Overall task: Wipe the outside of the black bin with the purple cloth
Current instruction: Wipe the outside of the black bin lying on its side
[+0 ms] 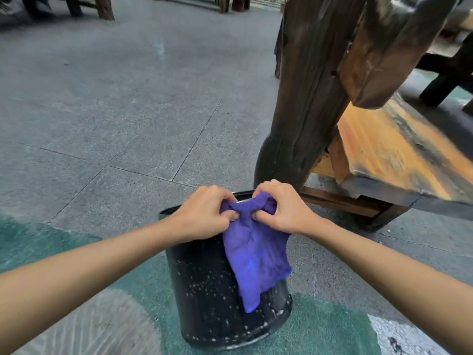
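Head view: both hands pinched the top edge of the crumpled purple cloth (pixel 253 254) over the black speckled round bin (pixel 204 290).
Left hand (pixel 204 213) and right hand (pixel 281 208) had fingers curled tight in its folds; the cloth hung down the bin's outer wall, hiding part of the rim; fingertips were buried, the far rim unclear.

Both hands, left hand (pixel 204 213) and right hand (pixel 284 208), pinch the purple cloth (pixel 256 257) over the black bin (pixel 204 290).

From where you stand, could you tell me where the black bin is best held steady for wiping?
Probably the open top rim of the black round bin on its left, from above: that stretch is bare, while the purple cloth drapes the right side.
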